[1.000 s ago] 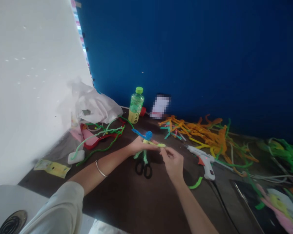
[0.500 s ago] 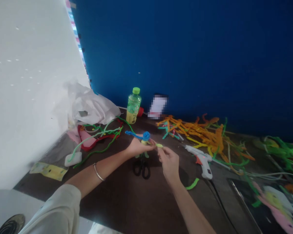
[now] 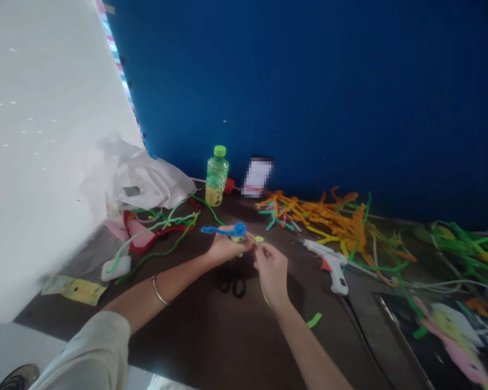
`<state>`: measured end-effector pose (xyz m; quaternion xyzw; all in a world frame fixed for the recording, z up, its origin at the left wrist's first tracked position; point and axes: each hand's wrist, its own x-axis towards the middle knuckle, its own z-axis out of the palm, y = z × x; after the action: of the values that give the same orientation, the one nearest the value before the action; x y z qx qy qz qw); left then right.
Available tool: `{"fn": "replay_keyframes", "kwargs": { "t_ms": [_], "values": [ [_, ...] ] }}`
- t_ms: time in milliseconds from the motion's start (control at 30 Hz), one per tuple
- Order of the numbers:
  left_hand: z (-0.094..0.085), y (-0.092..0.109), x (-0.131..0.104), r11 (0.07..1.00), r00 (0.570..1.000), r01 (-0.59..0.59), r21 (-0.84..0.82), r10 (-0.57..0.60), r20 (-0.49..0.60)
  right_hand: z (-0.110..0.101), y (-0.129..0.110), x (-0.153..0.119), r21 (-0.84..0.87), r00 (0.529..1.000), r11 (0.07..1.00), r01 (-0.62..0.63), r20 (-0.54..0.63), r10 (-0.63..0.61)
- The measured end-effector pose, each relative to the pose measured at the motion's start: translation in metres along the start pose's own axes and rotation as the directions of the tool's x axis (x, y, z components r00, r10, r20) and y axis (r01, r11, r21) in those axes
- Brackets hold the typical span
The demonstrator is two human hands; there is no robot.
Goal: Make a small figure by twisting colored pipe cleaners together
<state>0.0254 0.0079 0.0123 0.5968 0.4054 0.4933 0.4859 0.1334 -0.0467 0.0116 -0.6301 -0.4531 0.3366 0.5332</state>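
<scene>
My left hand [image 3: 226,248] is closed around a blue fuzzy piece [image 3: 239,229], coiled at one end, whose straight tail sticks out to the left. A pale yellow bit shows just under the coil. Close beside it on the right, my right hand [image 3: 273,266] pinches a small pale yellow-green piece [image 3: 259,239]. The fingertips of both hands nearly meet. Black-handled scissors [image 3: 238,284] lie on the table below my left hand, their blades hidden. A short green strip [image 3: 314,320] rests right of my right forearm.
A green-capped bottle [image 3: 217,177] and a phone [image 3: 257,176] stand at the back. Orange fuzzy stems [image 3: 329,216] and a white glue gun [image 3: 330,264] lie right. On the left are a plastic bag [image 3: 154,176], green stems and a white box [image 3: 116,267]. A black tray [image 3: 404,341] sits front right.
The view has shifted slightly, so the scene sits further left. The blue tail has tilted flatter, and my right hand has turned a little, with a thin green strand now showing beneath it.
</scene>
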Motion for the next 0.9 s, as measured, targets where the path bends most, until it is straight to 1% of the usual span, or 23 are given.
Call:
{"fn": "replay_keyframes", "kwargs": {
  "t_ms": [33, 67, 100, 133, 167, 200, 267, 300, 367, 467, 533, 600, 633, 667, 700, 733, 800, 833, 867, 900],
  "values": [
    [0.001, 0.001, 0.001, 1.0, 1.0, 0.015, -0.005, -0.015, -0.025, -0.002, 0.001, 0.001, -0.116, 0.995, 0.988, 0.101, 0.007, -0.101],
    [0.002, 0.002, 0.002, 1.0, 0.999, 0.028, -0.014, -0.029, -0.038, -0.004, 0.001, 0.002, -0.235, 0.978, 0.95, 0.205, 0.017, -0.207],
    [0.002, 0.003, 0.002, 0.999, 0.998, 0.039, -0.025, -0.04, -0.045, -0.007, 0.001, 0.003, -0.351, 0.949, 0.885, 0.305, 0.036, -0.313],
    [0.003, 0.003, 0.002, 0.998, 0.998, 0.047, -0.037, -0.048, -0.045, -0.009, 0.001, 0.003, -0.463, 0.911, 0.796, 0.39, 0.068, -0.407],
    [0.003, 0.003, 0.003, 0.998, 0.998, 0.052, -0.044, -0.054, -0.043, -0.011, 0.0, 0.003, -0.568, 0.869, 0.687, 0.454, 0.113, -0.481],
    [0.003, 0.002, 0.003, 0.997, 0.998, 0.056, -0.051, -0.058, -0.039, -0.013, -0.001, 0.002, -0.656, 0.83, 0.568, 0.496, 0.167, -0.532],
    [0.003, -0.001, 0.003, 0.996, 0.997, 0.066, -0.061, -0.068, -0.029, -0.017, -0.004, 0.001, -0.772, 0.768, 0.347, 0.532, 0.267, -0.582],
    [0.003, -0.002, 0.003, 0.995, 0.997, 0.075, -0.065, -0.076, -0.024, -0.019, -0.006, 0.0, -0.8, 0.743, 0.26, 0.54, 0.308, -0.595],
    [0.002, -0.005, 0.004, 0.993, 0.996, 0.092, -0.068, -0.093, -0.012, -0.024, -0.009, -0.001, -0.814, 0.691, 0.146, 0.562, 0.365, -0.624],
    [0.0, -0.008, 0.004, 0.994, 0.994, 0.107, -0.038, -0.106, 0.022, -0.03, -0.01, 0.003, -0.787, 0.605, 0.054, 0.615, 0.427, -0.672],
    [-0.001, -0.009, 0.004, 0.994, 0.993, 0.107, 0.0, -0.107, 0.054, -0.035, -0.008, 0.007, -0.745, 0.546, 0.014, 0.666, 0.475, -0.689],
    [-0.001, -0.009, 0.004, 0.995, 0.99, 0.093, 0.041, -0.097, 0.1, -0.039, -0.005, 0.011, -0.695, 0.513, 0.02, 0.719, 0.51, -0.69],
    [-0.002, -0.008, 0.004, 0.995, 0.988, 0.083, 0.058, -0.09, 0.128, -0.04, -0.004, 0.013, -0.671, 0.515, 0.05, 0.74, 0.517, -0.684],
    [-0.003, -0.008, 0.005, 0.995, 0.984, 0.073, 0.072, -0.083, 0.156, -0.041, -0.004, 0.014, -0.649, 0.531, 0.099, 0.754, 0.515, -0.673],
    [-0.004, -0.008, 0.005, 0.995, 0.979, 0.061, 0.083, -0.076, 0.188, -0.042, -0.004, 0.015, -0.627, 0.561, 0.168, 0.761, 0.505, -0.655],
    [-0.006, -0.007, 0.006, 0.995, 0.973, 0.05, 0.088, -0.068, 0.218, -0.043, -0.005, 0.016, -0.601, 0.602, 0.257, 0.757, 0.487, -0.633],
    [-0.01, -0.006, 0.007, 0.996, 0.953, 0.048, 0.079, -0.069, 0.295, -0.045, -0.009, 0.018, -0.532, 0.708, 0.476, 0.701, 0.437, -0.554],
    [-0.012, -0.005, 0.008, 0.996, 0.936, 0.059, 0.063, -0.077, 0.344, -0.047, -0.012, 0.019, -0.489, 0.766, 0.59, 0.643, 0.419, -0.487],
    [-0.014, -0.005, 0.009, 0.996, 0.909, 0.084, 0.041, -0.094, 0.407, -0.048, -0.015, 0.019, -0.44, 0.814, 0.695, 0.569, 0.421, -0.4],
    [-0.016, -0.005, 0.01, 0.993, 0.88, 0.117, 0.021, -0.113, 0.462, -0.05, -0.018, 0.02, -0.392, 0.847, 0.785, 0.48, 0.44, -0.298]
  ]
}}
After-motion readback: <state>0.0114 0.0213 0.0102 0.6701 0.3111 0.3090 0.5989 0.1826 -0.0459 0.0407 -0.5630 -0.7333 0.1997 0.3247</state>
